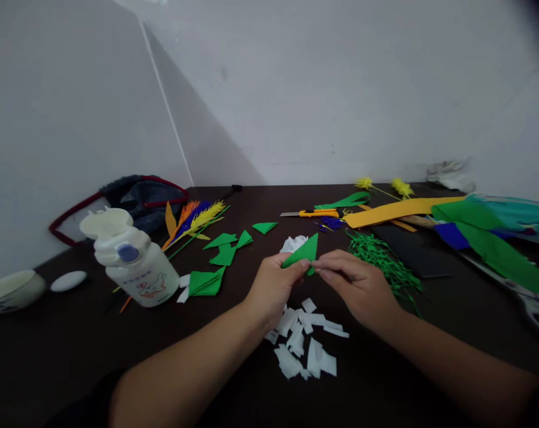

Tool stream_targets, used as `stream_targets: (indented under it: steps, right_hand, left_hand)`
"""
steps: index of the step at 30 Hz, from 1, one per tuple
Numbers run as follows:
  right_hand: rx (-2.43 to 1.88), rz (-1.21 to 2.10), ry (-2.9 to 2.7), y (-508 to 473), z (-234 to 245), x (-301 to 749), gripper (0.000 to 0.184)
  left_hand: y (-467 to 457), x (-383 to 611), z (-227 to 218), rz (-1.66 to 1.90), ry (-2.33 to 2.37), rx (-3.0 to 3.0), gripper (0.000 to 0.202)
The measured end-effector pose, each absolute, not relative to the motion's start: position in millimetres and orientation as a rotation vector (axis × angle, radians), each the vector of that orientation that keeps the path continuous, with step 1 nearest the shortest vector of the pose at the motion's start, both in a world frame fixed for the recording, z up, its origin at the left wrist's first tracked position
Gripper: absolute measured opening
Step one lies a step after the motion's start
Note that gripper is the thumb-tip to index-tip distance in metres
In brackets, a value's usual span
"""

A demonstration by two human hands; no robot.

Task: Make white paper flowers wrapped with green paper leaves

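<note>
Green pointed paper [305, 251] is held centrally, beyond scattered white scraps [314, 356], gripped by thumb and fingers of the left hand [273, 285], its lower right edge pinched by fingertips of the right hand [367, 288]. Green shreds [383, 261] are heaped at right; farther, a yellow cutter [318, 213] is laid.

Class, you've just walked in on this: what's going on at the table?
A person holds a pointed green piece in the left hand, while the right hand has its fingertips at the lower edge; whether they pinch it is hard to tell. White scraps lie loose below the hands on the dark table. More green pieces lie toward the white bottle.
</note>
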State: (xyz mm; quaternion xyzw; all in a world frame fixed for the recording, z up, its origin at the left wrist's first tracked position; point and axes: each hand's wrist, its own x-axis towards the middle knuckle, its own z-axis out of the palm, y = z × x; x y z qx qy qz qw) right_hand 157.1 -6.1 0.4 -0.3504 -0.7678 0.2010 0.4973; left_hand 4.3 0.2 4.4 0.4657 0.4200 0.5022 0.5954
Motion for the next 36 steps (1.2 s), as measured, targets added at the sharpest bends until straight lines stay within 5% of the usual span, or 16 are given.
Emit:
stream_targets:
  steps: [36]
  right_hand:
    - [-0.949, 0.594, -1.693, -4.5, -0.1, 155.3, 0.006]
  left_hand:
    - [-3.1, 5.7, 11.9, 1.138, 0.782, 0.992, 0.025]
